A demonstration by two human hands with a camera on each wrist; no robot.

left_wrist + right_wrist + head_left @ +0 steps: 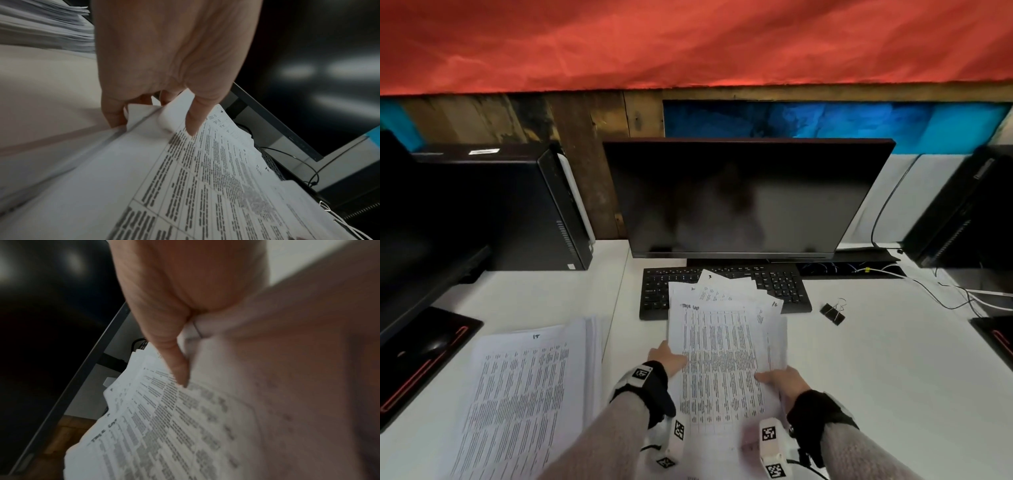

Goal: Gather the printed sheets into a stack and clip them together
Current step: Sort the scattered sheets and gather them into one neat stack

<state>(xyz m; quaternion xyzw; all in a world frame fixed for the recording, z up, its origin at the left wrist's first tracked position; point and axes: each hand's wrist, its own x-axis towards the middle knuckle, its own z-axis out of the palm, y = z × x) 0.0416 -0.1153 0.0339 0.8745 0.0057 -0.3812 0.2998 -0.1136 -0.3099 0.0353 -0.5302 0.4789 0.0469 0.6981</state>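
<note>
A fanned bunch of printed sheets (717, 346) lies in front of the keyboard, its far corners splayed over the keys. My left hand (667, 358) grips its left edge, thumb on top (193, 120) and fingers curled under the paper (205, 186). My right hand (780, 378) holds the right edge, thumb (179, 368) pressed on the top sheet (164, 426). A black binder clip (832, 312) with wire handles lies on the desk to the right of the keyboard, apart from both hands.
A thick second pile of printed sheets (524, 394) lies at the left. A keyboard (784, 284) and dark monitor (746, 198) stand behind the sheets. Computer towers (524, 209) flank the desk, cables (945, 294) trail at the right, and a mouse pad (421, 359) lies far left.
</note>
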